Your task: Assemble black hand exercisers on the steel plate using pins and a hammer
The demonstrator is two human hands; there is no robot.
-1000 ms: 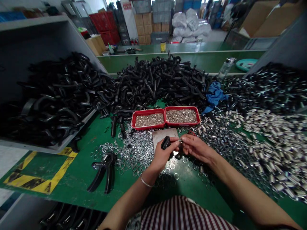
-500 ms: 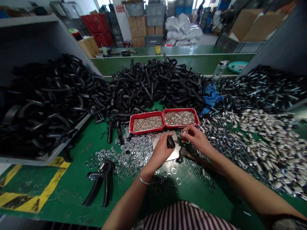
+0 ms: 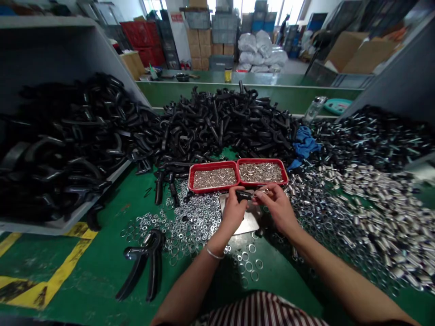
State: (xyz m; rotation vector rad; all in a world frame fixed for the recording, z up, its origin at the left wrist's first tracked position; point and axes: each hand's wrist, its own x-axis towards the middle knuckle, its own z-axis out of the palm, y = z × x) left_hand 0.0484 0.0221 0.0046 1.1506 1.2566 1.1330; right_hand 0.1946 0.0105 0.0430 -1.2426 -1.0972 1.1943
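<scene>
Drawn closer together than in the earlier frame, the left hand point(image 3: 233, 213) and right hand point(image 3: 278, 208) now meet just above a steel plate point(image 3: 243, 222), close under a pair of red trays.

Far off across the workshop stand stacked cartons point(image 3: 200, 45) and white sacks point(image 3: 258, 50). A long green table point(image 3: 98, 267) runs under everything else. Black curved parts form a great heap point(image 3: 217, 122) across its back, and more fill a grey metal bin point(image 3: 50, 54) on the left. To the right spreads a wide drift of silver metal sleeves point(image 3: 377, 217), with a crumpled blue cloth point(image 3: 304, 142) between it and the black heap.

Both red trays point(image 3: 212, 177) sit side by side, each holding small silver parts, and loose steel washers point(image 3: 190, 222) scatter around the plate. A black spring-loaded hand tool point(image 3: 146, 258) lies on the table to the left, apart from the hands.

The left hand pinches a small black part point(image 3: 243, 195) in its fingers, holding it level over the plate. The right fingertips point(image 3: 268, 190) close on a tiny silver piece point(image 3: 262, 192) right at the black part's end, though it is too small to identify exactly.
</scene>
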